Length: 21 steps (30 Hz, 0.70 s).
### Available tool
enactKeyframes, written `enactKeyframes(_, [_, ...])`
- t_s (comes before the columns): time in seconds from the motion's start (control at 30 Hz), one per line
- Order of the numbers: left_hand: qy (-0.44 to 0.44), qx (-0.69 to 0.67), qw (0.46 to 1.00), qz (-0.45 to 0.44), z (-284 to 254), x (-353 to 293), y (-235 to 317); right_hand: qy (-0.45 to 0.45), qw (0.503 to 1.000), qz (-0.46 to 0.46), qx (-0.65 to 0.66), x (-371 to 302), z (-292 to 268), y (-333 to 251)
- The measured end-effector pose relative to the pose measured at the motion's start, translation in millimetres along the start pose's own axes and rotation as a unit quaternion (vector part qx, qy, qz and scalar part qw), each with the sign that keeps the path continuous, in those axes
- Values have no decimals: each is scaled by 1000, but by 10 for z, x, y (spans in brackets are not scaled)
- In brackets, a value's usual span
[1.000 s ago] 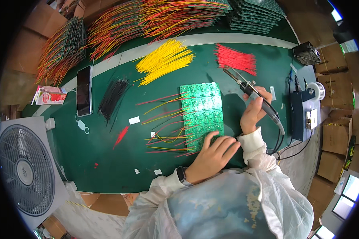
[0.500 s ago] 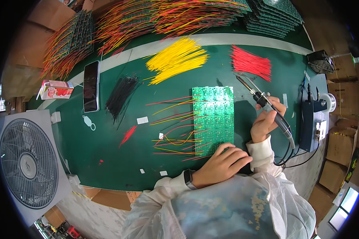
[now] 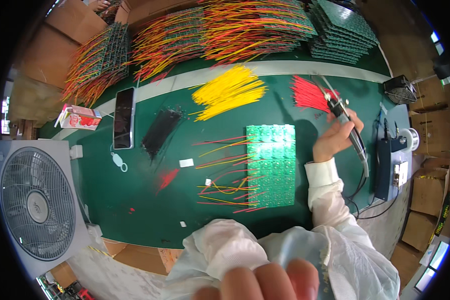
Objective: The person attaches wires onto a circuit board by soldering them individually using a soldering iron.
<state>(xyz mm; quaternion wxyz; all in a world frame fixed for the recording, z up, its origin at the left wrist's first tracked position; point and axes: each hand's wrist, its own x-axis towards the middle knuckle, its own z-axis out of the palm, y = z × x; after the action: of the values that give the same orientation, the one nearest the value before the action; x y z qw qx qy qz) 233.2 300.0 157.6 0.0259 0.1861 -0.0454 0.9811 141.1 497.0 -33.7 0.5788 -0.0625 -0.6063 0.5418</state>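
Note:
My right hand (image 3: pixel 333 138) is closed round the grey and black handle of a soldering iron (image 3: pixel 349 131), its tip pointing up and away over the bundle of red wires (image 3: pixel 309 93). A thin guide tube runs beside the tip. Close to the camera at the lower edge, my left hand (image 3: pixel 262 282) shows bent, blurred fingers; the fingertips are mostly cut off, so its grip is hidden. Left of my right hand, the green circuit board panel (image 3: pixel 272 172) lies flat and apart from both hands. Several red and yellow wires (image 3: pixel 220 162) stick out from its left side.
Yellow wires (image 3: pixel 230 92) and black wires (image 3: pixel 161 132) lie in piles beyond. A phone (image 3: pixel 124 117), a drink carton (image 3: pixel 80 118) and a fan (image 3: pixel 37 200) are left. Stacked boards (image 3: pixel 342 35) stand at the back; the soldering station (image 3: pixel 387 160) with its cable is right.
My left hand has left the board's near edge and risen toward the camera. My right hand has moved the soldering iron slightly away and right. The whole view has shifted, with the table lower in it.

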Motion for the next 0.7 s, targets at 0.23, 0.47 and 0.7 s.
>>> enactKeyframes(0.23, [332,165,926,-64,708,-33,385,-51,999,4,4,-131,-142,94])
enactKeyframes(0.47, [264,55,962,-45,485,105,490,-19,999,40,-13,-104,-195,96])
enactKeyframes(0.7, [244,3,959,145,473,9,144,-40,998,40,-13,-97,-229,105])
